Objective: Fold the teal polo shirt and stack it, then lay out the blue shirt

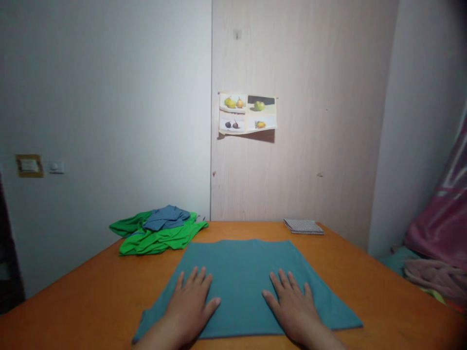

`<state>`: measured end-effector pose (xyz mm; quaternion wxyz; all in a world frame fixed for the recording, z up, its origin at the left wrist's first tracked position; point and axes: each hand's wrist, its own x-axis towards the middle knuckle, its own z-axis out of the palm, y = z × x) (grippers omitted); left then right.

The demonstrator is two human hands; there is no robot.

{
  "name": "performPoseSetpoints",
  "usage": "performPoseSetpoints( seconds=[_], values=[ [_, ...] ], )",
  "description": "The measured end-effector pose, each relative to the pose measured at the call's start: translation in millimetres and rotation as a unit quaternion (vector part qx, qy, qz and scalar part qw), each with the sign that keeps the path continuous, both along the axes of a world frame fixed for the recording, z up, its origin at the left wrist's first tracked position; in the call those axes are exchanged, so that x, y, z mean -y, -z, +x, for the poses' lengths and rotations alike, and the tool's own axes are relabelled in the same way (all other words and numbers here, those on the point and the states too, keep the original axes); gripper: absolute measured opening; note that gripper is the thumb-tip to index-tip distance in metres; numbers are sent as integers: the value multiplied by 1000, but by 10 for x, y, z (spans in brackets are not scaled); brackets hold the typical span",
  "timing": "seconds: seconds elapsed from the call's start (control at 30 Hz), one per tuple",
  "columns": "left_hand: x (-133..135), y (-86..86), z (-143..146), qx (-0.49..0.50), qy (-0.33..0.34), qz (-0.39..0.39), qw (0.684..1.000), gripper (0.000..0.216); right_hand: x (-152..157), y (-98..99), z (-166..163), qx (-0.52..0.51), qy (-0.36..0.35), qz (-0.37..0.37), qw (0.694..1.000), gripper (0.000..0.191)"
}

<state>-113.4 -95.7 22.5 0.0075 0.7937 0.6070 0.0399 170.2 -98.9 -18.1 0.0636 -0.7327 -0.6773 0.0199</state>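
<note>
Pressing palms-down on the teal cloth [239,265], the left hand [189,306] and right hand [294,308] lie flat, spread wide, gripping nothing, with green clothes [156,239] heaped beyond the left.

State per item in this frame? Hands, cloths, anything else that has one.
left hand: open, palm flat on the teal cloth
right hand: open, palm flat on the teal cloth
teal cloth: spread flat on the table
green and blue clothes: crumpled in a pile, far left of the table
checked cloth: folded, far right of the table
fruit picture: stuck on the wood panel, lower edge lifting
</note>
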Motion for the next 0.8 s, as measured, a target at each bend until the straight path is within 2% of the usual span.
performPoseSetpoints(
  seconds=[0.13, 0.23, 0.37, 0.57, 0.67, 0.8],
  values=[
    [-130, -14, 473, 56, 122, -27, 991, 67, -9, -4, -17, 3, 1, 6, 1000, 76],
    [-302, 53, 732, 71, 153, -44, 985, 69, -38, 23, -17, 1, 8, 8, 1000, 76],
    [-608, 142, 848, 72, 125, -56, 988, 76, -74, 46, -11, -3, 12, 3, 1000, 76],
    [-1041, 216, 773, 64, 39, -45, 996, 83, -85, 54, 28, -2, 15, -10, 1000, 76],
    [-1150, 256, 736, 66, 4, -35, 997, 85, -87, 70, 46, 4, 16, -13, 1000, 76],
    [-1175, 299, 713, 71, 2, -24, 997, 86, -73, 37, 39, 17, 19, -38, 999, 75]
  ],
)
